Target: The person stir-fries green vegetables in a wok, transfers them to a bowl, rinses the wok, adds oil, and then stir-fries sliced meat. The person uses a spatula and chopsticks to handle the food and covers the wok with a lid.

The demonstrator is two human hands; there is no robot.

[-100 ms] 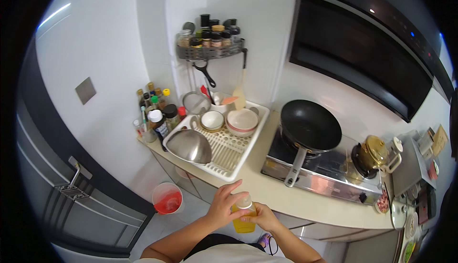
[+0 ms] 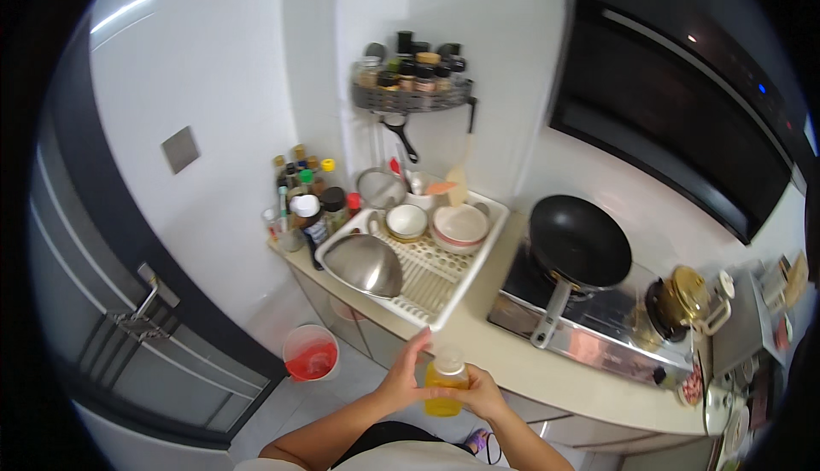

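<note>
Head view: over by the desk point(image 2: 551, 379), the right hand point(image 2: 484, 397) grips a yellow bottle point(image 2: 446, 375), with the left hand point(image 2: 404, 382) spread wide close at its side

The person wears an off-white top point(image 2: 418, 457), plain where it shows, with black clothing point(image 2: 386, 437) just past its hem. Both the left hand point(image 2: 403, 383) and the right hand point(image 2: 485, 396) are bare, as are the forearms. One foot has purple footwear point(image 2: 477, 440), its exact shape too small to tell.
</note>
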